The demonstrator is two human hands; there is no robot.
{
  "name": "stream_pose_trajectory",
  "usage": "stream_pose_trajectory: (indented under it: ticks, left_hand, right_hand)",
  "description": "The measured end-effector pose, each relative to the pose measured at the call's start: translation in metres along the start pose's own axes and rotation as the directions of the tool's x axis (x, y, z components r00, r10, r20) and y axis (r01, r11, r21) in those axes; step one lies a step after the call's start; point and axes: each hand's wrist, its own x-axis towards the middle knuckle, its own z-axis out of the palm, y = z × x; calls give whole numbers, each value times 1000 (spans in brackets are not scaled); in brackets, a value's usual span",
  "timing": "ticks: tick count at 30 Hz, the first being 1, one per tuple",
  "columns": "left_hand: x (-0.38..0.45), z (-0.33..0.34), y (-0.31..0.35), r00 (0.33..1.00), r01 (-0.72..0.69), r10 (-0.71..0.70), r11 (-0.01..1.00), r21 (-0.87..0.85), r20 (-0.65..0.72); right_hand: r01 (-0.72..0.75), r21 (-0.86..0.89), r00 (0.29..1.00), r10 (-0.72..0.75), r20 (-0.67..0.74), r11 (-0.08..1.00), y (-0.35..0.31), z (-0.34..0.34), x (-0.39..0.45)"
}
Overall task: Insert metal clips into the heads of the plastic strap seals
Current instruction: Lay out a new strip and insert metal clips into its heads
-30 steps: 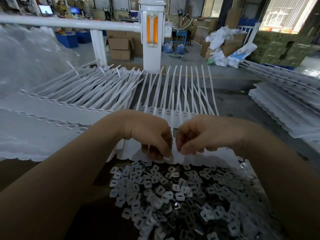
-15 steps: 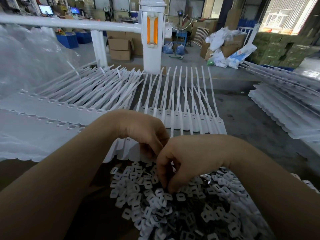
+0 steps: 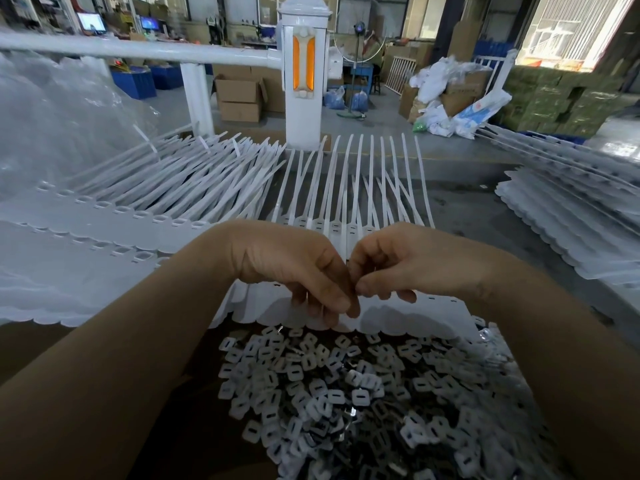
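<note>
A row of white plastic strap seals (image 3: pixel 349 188) lies ahead of me, heads toward me and straps pointing away. A heap of small metal clips (image 3: pixel 349 396) fills the foreground. My left hand (image 3: pixel 291 265) and my right hand (image 3: pixel 401 261) meet fingertip to fingertip over the near edge of the seal row. Both hands have their fingers pinched together. Whatever sits between the fingertips is hidden, so I cannot tell whether either hand holds a clip.
A loose pile of white strap seals (image 3: pixel 166 188) spreads at the left, with clear plastic bagging (image 3: pixel 59 126) behind it. Stacked seal sheets (image 3: pixel 571 216) lie at the right. A white post with an orange panel (image 3: pixel 304 64) and a white rail (image 3: pixel 138 50) stand beyond.
My right hand went down into the clip heap half a second ago and has come back up to meet my left hand over the seal heads. The left hand barely moved.
</note>
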Motion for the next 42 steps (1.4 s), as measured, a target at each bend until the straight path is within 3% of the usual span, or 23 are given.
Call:
stream_pose_trajectory:
  ticks: [5,13,19,25,29,32,42]
  left_hand:
    - [3,2,1,994,110,-108,988,108,-21]
    - [3,3,0,986,137,-130,989,60,-102]
    - [6,8,5,965,1,8,999,33,-262]
    - [13,12,9,852,-77,129,990,122,-508]
    - [17,16,9,794,-90,206,970,224,-572]
    - [19,17,9,794,-90,216,966,241,-569]
    - [16,13,7,834,-88,16,991,-104,-551]
  right_hand:
    - [-59,-102,998,62,26,993,6,5,4]
    - [-78,-15,996,78,36,997,12,3,5]
    - [-43,194,995,60,-84,980,12,1,1]
    - [-139,398,961,221,-169,907,17,-3,7]
    - [-178,457,943,284,-174,871,20,-4,9]
    - [-177,444,951,269,-153,878,22,-5,9]
    - [-143,427,941,256,-220,893,20,-7,10]
